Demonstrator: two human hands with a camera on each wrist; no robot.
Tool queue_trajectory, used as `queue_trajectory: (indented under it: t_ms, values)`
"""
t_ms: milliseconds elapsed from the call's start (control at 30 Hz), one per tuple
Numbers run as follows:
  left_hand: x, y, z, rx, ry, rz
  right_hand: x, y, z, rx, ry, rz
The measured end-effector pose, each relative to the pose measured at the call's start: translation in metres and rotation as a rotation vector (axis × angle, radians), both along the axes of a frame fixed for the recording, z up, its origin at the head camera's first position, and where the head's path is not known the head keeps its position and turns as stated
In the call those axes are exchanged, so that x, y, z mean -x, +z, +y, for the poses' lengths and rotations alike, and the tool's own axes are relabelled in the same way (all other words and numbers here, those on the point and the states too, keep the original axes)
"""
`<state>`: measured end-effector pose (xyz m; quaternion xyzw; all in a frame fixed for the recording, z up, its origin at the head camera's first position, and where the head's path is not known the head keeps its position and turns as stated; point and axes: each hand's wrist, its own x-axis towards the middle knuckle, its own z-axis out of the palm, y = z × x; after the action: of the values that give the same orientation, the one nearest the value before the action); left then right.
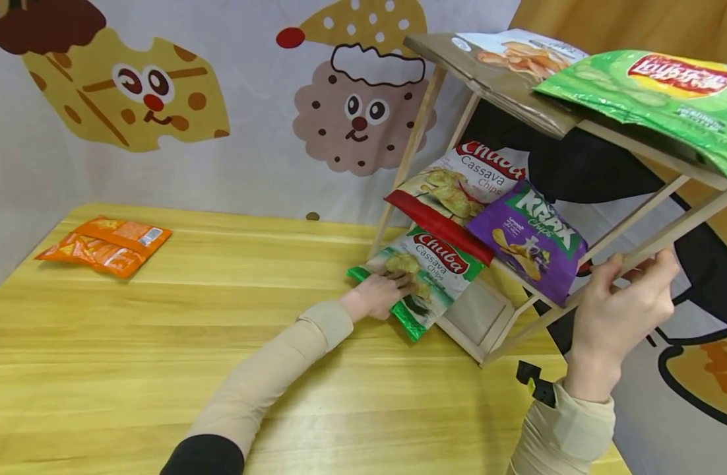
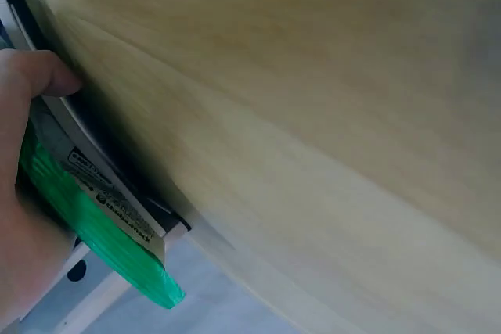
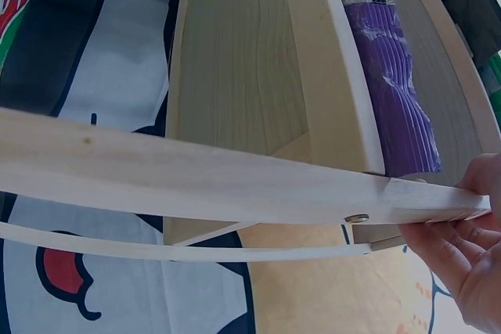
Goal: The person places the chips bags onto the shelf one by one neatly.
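Note:
My left hand [image 1: 378, 295] holds the front edge of a green and white Chuba cassava chips bag [image 1: 441, 260] at the lowest tier of a wooden rack [image 1: 411, 142]. In the left wrist view the thumb curls over the bag's side, and its crimped green end [image 2: 117, 244] sticks out past the hand. My right hand [image 1: 621, 316] grips a side post [image 3: 196, 163] of the rack, fingers wrapped round the wood. On the middle tier lie a red and white Chuba bag [image 1: 458, 181] and a purple Krax chips bag [image 1: 530, 241]; the red one overhangs the green bag.
On the rack's top board [image 1: 488, 76] are a brown and white chips bag [image 1: 530, 53] and a green bag [image 1: 660, 92], which hangs over the edge. An orange snack bag [image 1: 111, 244] lies at the table's [image 1: 161, 343] far left. A cartoon-printed cloth [image 1: 251, 165] hangs behind.

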<state>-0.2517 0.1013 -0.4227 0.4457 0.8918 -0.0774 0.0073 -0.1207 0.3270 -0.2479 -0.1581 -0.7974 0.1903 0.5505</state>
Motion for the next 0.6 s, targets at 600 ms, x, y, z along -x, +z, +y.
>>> queue_trajectory:
  t_ms: [600]
  values:
    - [-0.012, 0.005, -0.004, -0.04, 0.08, -0.125, -0.001, 0.0, 0.001, -0.017, 0.003, 0.011]
